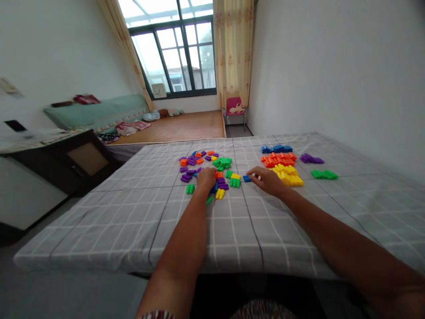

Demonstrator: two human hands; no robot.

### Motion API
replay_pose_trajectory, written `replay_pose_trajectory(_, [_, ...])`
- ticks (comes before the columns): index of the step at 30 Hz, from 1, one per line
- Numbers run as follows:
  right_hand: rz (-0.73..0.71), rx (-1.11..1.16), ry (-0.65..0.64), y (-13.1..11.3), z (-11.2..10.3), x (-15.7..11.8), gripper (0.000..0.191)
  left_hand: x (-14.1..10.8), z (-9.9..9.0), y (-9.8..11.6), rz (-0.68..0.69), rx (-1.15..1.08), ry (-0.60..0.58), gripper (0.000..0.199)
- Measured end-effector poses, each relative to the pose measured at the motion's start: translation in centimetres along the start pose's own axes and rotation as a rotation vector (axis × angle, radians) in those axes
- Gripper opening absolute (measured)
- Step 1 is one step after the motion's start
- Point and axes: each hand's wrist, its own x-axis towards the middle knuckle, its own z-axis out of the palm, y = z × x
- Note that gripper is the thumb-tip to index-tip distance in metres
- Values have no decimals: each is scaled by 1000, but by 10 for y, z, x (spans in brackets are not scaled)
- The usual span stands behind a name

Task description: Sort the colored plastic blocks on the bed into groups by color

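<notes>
My left hand reaches down into a loose mix of small ribbed plastic blocks in purple, orange, green, blue and yellow. Its fingertips are hidden behind the back of the hand, so what they touch does not show. At the fingertips of my right hand is a small blue block, pinched low over the cloth. Between the hands lie green blocks and a yellow block. A heap of green blocks sits just beyond. Orange blocks and purple blocks lie beside my left hand.
On the right, blocks lie grouped by colour: blue, orange, yellow, purple and green. A grey checked cloth covers the table. A white wall rises on the right; a pink chair stands beyond.
</notes>
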Motion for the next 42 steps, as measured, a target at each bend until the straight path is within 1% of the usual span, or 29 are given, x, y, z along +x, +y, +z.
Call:
replay_pose_trajectory(2, [-58, -29, -53, -7, 15, 18, 24, -2, 1, 4, 16, 67, -20, 30])
replay_pose_trajectory(5, [-114, -95, -87, -10, 41, 59, 32, -4, 1, 9, 13, 97, -36, 30])
replay_pose_trajectory(7, [-84, -121, -87, -9, 60, 89, 39, -6, -1, 11, 0, 69, -34, 30])
replay_pose_trajectory(9, [-8, -143, -91, -6, 77, 113, 42, -6, -3, 10, -14, 14, -13, 33])
replay_pose_trajectory(11, [58, -160, -118, -4, 91, 127, 41, -5, -6, 7, -19, -31, 30, 37])
replay_pose_trajectory(12, [67, -157, -143, -3, 96, 130, 39, -3, -7, 5, -18, -50, 61, 39])
replay_pose_trajectory(14, [56, -112, -185, -2, 100, 131, 35, 1, -10, 0, -19, -103, 132, 42])
replay_pose_trajectory(16, [70, -16, -166, 0, 96, 126, 29, 7, -12, -5, -27, -191, 187, 43])
replay_pose_trajectory(19, [202, 238, -84, 0, 84, 115, 26, 15, -12, -7, -37, -362, 207, 38])
replay_pose_trajectory(21, [316, 478, -71, -3, 78, 108, 31, 18, -9, -4, -23, -490, 173, 32])
replay_pose_trajectory(24, [435, 777, -43, -11, 76, 99, 37, 17, -3, 4, -10, -742, 32, 23])
replay_pose_trajectory(26, [464, 883, -2, -18, 77, 95, 37, 14, 0, 8, -36, -914, -65, 27])
replay_pose_trajectory(27, [475, 916, 12, -21, 78, 93, 37, 12, 1, 10, -52, -978, -94, 31])
replay_pose_trajectory(29, [496, 956, 20, -25, 79, 88, 38, 11, 1, 11, -70, -1047, -113, 35])
replay_pose_trajectory(31, [498, 965, 15, -26, 77, 83, 40, 11, -2, 10, -78, -1067, -95, 34])
replay_pose_trajectory(34, [479, 916, 25, -23, 71, 75, 42, 12, -8, 7, -97, -1077, -40, 36])
replay_pose_trajectory(36, [477, 858, 41, -20, 67, 70, 41, 12, -11, 6, -100, -1063, -31, 39])
replay_pose_trajectory(38, [473, 798, 46, -15, 63, 67, 39, 10, -12, 7, -100, -1029, -51, 40])
replay_pose_trajectory(42, [456, 730, -1, -4, 60, 63, 34, 5, -12, 11, -83, -1013, -159, 43])
